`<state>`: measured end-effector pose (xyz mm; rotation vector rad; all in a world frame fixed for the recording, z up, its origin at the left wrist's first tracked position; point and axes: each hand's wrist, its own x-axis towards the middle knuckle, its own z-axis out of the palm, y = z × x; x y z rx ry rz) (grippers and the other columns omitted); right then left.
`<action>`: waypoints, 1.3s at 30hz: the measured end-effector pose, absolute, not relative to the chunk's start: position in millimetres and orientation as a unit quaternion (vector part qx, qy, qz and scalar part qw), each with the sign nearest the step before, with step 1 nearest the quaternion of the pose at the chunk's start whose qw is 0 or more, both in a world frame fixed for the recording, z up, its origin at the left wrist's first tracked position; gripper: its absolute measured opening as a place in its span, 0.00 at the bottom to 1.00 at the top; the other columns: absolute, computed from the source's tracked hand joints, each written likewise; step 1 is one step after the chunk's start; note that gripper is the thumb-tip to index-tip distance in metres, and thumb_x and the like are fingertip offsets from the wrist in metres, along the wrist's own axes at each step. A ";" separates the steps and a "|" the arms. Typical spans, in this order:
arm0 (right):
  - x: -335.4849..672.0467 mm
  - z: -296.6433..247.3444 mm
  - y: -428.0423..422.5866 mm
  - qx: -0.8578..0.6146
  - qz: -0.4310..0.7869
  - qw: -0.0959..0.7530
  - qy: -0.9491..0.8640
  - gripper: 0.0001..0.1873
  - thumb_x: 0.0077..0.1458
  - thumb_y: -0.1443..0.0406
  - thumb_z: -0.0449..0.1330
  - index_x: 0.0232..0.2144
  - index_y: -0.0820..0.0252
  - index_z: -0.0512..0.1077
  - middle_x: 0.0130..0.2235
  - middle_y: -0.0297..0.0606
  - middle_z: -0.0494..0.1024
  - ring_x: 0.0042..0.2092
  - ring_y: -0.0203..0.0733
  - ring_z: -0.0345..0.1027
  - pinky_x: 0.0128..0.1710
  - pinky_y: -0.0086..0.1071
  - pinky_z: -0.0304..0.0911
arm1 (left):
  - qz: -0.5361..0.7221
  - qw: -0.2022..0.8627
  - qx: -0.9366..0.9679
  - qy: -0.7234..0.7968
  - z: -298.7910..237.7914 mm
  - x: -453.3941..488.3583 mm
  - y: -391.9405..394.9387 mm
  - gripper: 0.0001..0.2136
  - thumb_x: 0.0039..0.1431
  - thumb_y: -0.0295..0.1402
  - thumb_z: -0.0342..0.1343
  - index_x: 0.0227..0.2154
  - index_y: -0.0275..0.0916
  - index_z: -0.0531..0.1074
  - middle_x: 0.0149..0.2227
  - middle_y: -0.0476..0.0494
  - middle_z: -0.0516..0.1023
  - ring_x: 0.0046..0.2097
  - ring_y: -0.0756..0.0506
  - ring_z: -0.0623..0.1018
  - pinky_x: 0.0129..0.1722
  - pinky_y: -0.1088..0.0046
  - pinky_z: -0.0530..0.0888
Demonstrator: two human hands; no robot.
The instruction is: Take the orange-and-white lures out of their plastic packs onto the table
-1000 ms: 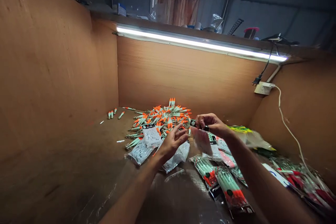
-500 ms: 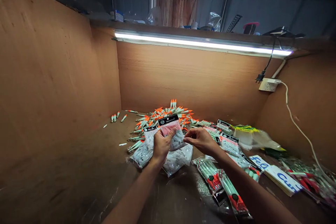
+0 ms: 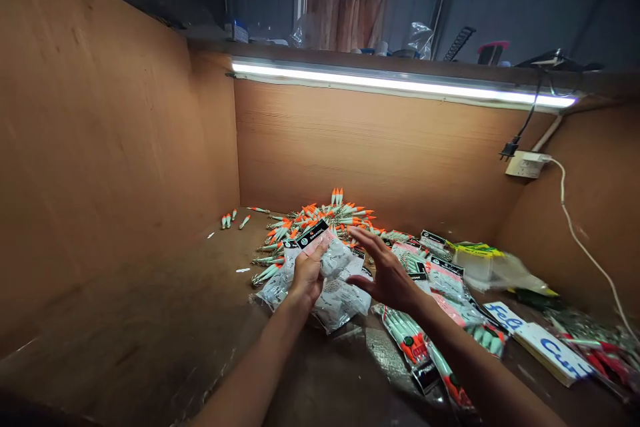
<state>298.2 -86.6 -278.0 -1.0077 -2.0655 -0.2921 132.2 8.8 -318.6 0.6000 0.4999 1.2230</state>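
Left hand (image 3: pixel 306 273) grips packet (image 3: pixel 327 253); bare tabletop (image 3: pixel 150 320) leftward.

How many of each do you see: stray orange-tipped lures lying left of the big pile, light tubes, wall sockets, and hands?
Stray lures: 4
Light tube: 1
Wall socket: 1
Hands: 2 (left hand grips a packet; right hand is open)
Total: 8

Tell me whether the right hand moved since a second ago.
Yes. The right hand drew back from the lure pile toward the person, now open.
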 end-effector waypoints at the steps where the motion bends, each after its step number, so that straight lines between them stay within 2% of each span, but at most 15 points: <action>1: 297.6 -279.4 -86.2 -0.394 -0.123 0.378 -0.829 0.29 0.57 0.63 0.67 0.59 0.49 0.68 0.65 0.43 0.66 0.61 0.53 0.63 0.58 0.53 0.65 | 0.582 0.732 0.278 0.219 -320.3 133.1 10.2 0.16 0.49 0.31 0.71 0.40 0.31 0.78 0.33 0.40 0.84 0.31 0.44 0.83 0.35 0.69 0.82; 3: 297.8 -279.1 -86.2 -0.373 -0.132 0.330 -0.857 0.12 0.58 0.66 0.65 0.45 0.47 0.77 0.63 0.37 0.69 0.60 0.53 0.64 0.57 0.54 0.64 | 0.627 0.702 0.268 0.206 -321.6 133.5 13.9 0.17 0.49 0.32 0.71 0.42 0.33 0.78 0.35 0.41 0.85 0.34 0.44 0.84 0.38 0.67 0.82; 5: 299.6 -273.8 -84.2 -0.372 -0.122 0.322 -0.862 0.03 0.59 0.65 0.64 0.34 0.50 0.78 0.60 0.36 0.73 0.59 0.53 0.65 0.57 0.55 0.63 | 0.680 0.657 0.264 0.192 -319.4 132.0 15.9 0.18 0.50 0.35 0.70 0.44 0.35 0.79 0.38 0.42 0.85 0.39 0.43 0.84 0.43 0.66 0.81; 7: 300.6 -263.7 -76.7 -0.403 -0.083 0.388 -0.824 0.02 0.60 0.62 0.63 0.36 0.51 0.77 0.55 0.39 0.76 0.57 0.53 0.66 0.57 0.55 0.63 | 0.720 0.595 0.310 0.179 -314.1 130.3 12.9 0.17 0.52 0.38 0.69 0.44 0.35 0.79 0.41 0.41 0.85 0.44 0.43 0.83 0.48 0.65 0.79; 9: 298.6 -249.8 -61.9 -0.431 -0.005 0.468 -0.772 0.11 0.61 0.59 0.63 0.46 0.51 0.75 0.54 0.42 0.76 0.55 0.50 0.69 0.56 0.51 0.65 | 0.718 0.541 0.404 0.170 -308.0 130.3 4.3 0.16 0.56 0.40 0.67 0.44 0.35 0.79 0.43 0.40 0.84 0.47 0.42 0.82 0.51 0.63 0.78; 11: 294.6 -233.0 -41.1 -0.421 0.100 0.482 -0.762 0.21 0.57 0.57 0.66 0.51 0.53 0.73 0.54 0.43 0.76 0.52 0.48 0.71 0.52 0.45 0.67 | 0.680 0.509 0.499 0.170 -304.5 132.5 -5.6 0.16 0.59 0.41 0.64 0.44 0.35 0.79 0.44 0.38 0.84 0.47 0.40 0.82 0.51 0.62 0.78; 13: 292.4 -214.0 -17.3 -0.401 0.186 0.433 -0.785 0.21 0.51 0.55 0.69 0.45 0.58 0.77 0.47 0.42 0.80 0.45 0.45 0.73 0.44 0.37 0.69 | 0.647 0.498 0.553 0.170 -306.1 135.7 -11.3 0.18 0.58 0.43 0.64 0.46 0.36 0.77 0.47 0.36 0.82 0.49 0.39 0.81 0.53 0.60 0.77; 15: 295.9 -193.4 5.8 -0.420 0.208 0.414 -0.780 0.15 0.48 0.56 0.68 0.33 0.62 0.80 0.32 0.36 0.79 0.34 0.39 0.71 0.35 0.31 0.64 | 0.640 0.496 0.555 0.191 -312.9 138.3 -10.2 0.24 0.57 0.44 0.66 0.53 0.39 0.71 0.53 0.34 0.79 0.53 0.38 0.79 0.55 0.59 0.75; 18: 310.8 -165.0 36.6 -0.497 0.105 0.500 -0.702 0.13 0.48 0.59 0.63 0.27 0.64 0.79 0.23 0.31 0.74 0.26 0.34 0.62 0.27 0.29 0.55 | 0.647 0.477 0.529 0.272 -326.8 139.9 -1.3 0.31 0.60 0.48 0.62 0.61 0.41 0.61 0.60 0.31 0.72 0.61 0.37 0.74 0.60 0.57 0.70; 21: 326.4 -152.5 67.1 -0.529 -0.058 0.597 -0.601 0.15 0.50 0.60 0.59 0.33 0.65 0.79 0.29 0.37 0.79 0.30 0.38 0.66 0.30 0.29 0.58 | 0.647 0.434 0.536 0.326 -335.7 140.6 3.1 0.28 0.65 0.49 0.54 0.62 0.42 0.59 0.62 0.30 0.68 0.64 0.37 0.70 0.63 0.56 0.67; 23: 333.3 -157.0 89.8 -0.560 -0.128 0.602 -0.555 0.15 0.53 0.60 0.57 0.35 0.63 0.80 0.35 0.42 0.82 0.34 0.41 0.71 0.34 0.30 0.62 | 0.638 0.414 0.559 0.330 -337.9 141.9 1.2 0.26 0.67 0.48 0.52 0.62 0.42 0.58 0.63 0.30 0.66 0.65 0.38 0.69 0.64 0.56 0.66; 29: 355.4 -182.2 143.4 -0.630 -0.126 0.583 -0.497 0.16 0.55 0.59 0.57 0.36 0.62 0.81 0.40 0.48 0.84 0.39 0.48 0.76 0.40 0.35 0.65 | 0.584 0.353 0.641 0.351 -337.8 145.2 -12.9 0.22 0.69 0.44 0.49 0.61 0.42 0.60 0.58 0.34 0.71 0.61 0.40 0.72 0.61 0.57 0.69; 34: 374.5 -170.2 142.4 -0.631 -0.123 0.609 -0.466 0.17 0.54 0.58 0.58 0.35 0.64 0.82 0.36 0.48 0.84 0.35 0.48 0.75 0.36 0.35 0.64 | 0.455 0.208 0.808 0.310 -340.5 145.1 -27.0 0.20 0.64 0.40 0.56 0.58 0.43 0.67 0.57 0.37 0.73 0.61 0.37 0.71 0.64 0.53 0.65; 37: 374.9 -164.0 136.6 -0.601 -0.179 0.629 -0.459 0.18 0.56 0.58 0.56 0.37 0.64 0.80 0.36 0.47 0.83 0.35 0.47 0.74 0.36 0.34 0.64 | 0.431 0.183 0.829 0.306 -342.9 145.1 -29.8 0.19 0.64 0.39 0.56 0.57 0.43 0.68 0.55 0.39 0.74 0.58 0.38 0.72 0.61 0.56 0.68; 39: 371.4 -166.2 136.1 -0.612 -0.186 0.588 -0.495 0.17 0.56 0.59 0.56 0.35 0.64 0.80 0.35 0.48 0.82 0.36 0.47 0.74 0.38 0.35 0.64 | 0.432 0.185 0.826 0.311 -343.2 144.5 -28.8 0.18 0.65 0.38 0.56 0.56 0.43 0.69 0.53 0.40 0.74 0.55 0.40 0.74 0.58 0.59 0.71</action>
